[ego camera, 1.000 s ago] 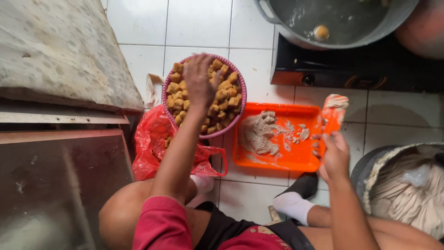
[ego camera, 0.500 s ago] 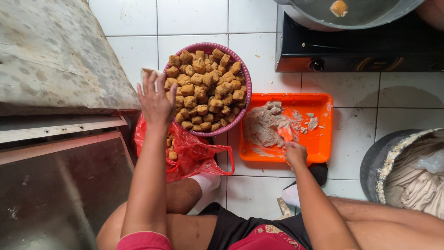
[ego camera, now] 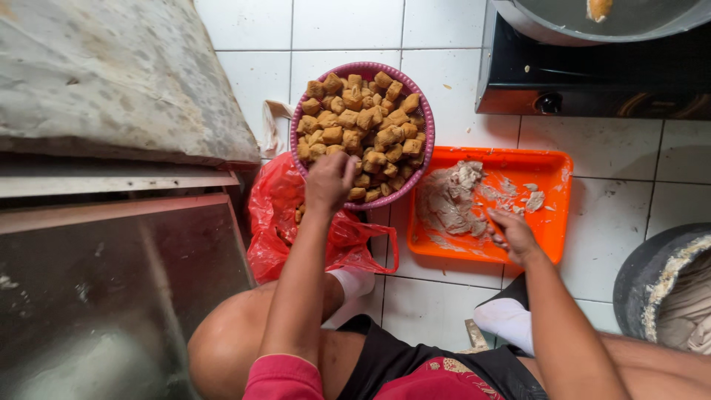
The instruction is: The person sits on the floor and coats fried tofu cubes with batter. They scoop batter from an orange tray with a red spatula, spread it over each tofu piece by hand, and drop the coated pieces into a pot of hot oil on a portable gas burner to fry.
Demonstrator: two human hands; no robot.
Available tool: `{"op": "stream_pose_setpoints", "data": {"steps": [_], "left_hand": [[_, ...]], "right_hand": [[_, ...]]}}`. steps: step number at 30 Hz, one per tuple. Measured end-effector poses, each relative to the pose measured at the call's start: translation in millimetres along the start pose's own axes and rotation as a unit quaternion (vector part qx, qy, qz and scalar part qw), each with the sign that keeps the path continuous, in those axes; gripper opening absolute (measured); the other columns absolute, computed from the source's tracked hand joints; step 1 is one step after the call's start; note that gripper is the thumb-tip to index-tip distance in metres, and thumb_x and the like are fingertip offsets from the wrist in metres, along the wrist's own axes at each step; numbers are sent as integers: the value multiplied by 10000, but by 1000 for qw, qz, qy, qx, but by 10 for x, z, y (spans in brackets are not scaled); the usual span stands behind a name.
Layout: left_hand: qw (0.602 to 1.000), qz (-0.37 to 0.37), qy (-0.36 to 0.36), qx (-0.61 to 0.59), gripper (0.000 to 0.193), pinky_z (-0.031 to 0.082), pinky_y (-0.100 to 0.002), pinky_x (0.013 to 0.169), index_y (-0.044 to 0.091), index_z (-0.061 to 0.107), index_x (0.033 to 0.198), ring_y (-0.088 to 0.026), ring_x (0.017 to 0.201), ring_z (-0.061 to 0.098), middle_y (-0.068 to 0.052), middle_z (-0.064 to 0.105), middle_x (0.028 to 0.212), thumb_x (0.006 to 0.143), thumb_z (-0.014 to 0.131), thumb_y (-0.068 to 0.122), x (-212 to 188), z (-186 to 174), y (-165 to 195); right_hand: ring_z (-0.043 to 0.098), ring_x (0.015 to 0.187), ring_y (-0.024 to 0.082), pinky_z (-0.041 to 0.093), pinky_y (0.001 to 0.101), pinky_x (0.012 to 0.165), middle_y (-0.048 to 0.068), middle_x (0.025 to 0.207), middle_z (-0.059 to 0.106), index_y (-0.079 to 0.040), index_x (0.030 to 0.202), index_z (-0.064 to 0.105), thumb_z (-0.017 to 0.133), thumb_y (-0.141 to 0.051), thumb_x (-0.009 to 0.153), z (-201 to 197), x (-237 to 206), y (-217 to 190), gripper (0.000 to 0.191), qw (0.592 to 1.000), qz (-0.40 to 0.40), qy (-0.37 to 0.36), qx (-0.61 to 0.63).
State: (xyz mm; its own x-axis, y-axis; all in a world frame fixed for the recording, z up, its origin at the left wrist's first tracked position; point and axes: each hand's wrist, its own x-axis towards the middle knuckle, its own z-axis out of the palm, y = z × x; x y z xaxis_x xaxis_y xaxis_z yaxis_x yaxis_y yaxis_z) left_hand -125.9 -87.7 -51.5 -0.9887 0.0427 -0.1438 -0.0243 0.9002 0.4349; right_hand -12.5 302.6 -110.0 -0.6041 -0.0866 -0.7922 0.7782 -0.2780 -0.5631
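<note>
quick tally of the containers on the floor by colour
purple basket of fried tofu cubes, left hand on it: 1
orange tray of paste, right hand in it: 1
red plastic bag: 1
grey tub: 1
total: 4

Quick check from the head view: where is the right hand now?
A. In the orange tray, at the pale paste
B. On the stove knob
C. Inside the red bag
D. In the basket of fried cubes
A: the right hand rests in the orange tray, fingertips at the pale paste.
</note>
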Motion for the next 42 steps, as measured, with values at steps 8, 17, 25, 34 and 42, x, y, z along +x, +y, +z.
{"op": "stream_pose_setpoints", "data": {"steps": [8,17,25,34,42], "left_hand": [[974,208,8,91,445,515,-488,773,139,690,1115,-329,1035,627,-94,652,1051,714,775,314,-466,240,-116],[942,30,41,-333,179,582,-333,828,169,747,1130,-200,965,692,-40,722,1053,978,671,224,-418,295,945],[496,-44,-356,-791,291,536,-384,1041,117,583,1342,-125,1146,631,-3,650,1231,1064,600,204,-1638,188,2782],[724,62,-140,-673,232,562,-342,1015,-40,675,1247,-187,1134,674,-147,716,1211,1060,666,96,-2119,16,3165],[764,69,-182,-614,279,558,-284,952,-12,664,1214,-136,1047,688,-79,733,1115,963,712,100,-2095,-154,3221]], "right_hand": [[384,507,53,252,220,413,-28,679,511,-85,1039,667,540,-347,1005,-382,-805,-791,293,981,-59,10,-186],[282,497,91,217,282,415,-13,650,364,-72,1059,612,630,-291,1026,-647,-2210,-934,222,974,-126,48,-182],[598,748,64,497,232,642,20,872,674,-5,1111,694,768,-154,860,-222,-2747,-617,301,917,-319,121,-206],[656,894,117,560,278,802,92,973,713,28,1117,685,761,-76,886,-250,-2830,-639,264,930,-316,100,-159],[679,918,105,571,266,835,60,985,705,17,1102,647,700,-22,868,-295,-2776,-611,243,948,-295,64,-103]]}}
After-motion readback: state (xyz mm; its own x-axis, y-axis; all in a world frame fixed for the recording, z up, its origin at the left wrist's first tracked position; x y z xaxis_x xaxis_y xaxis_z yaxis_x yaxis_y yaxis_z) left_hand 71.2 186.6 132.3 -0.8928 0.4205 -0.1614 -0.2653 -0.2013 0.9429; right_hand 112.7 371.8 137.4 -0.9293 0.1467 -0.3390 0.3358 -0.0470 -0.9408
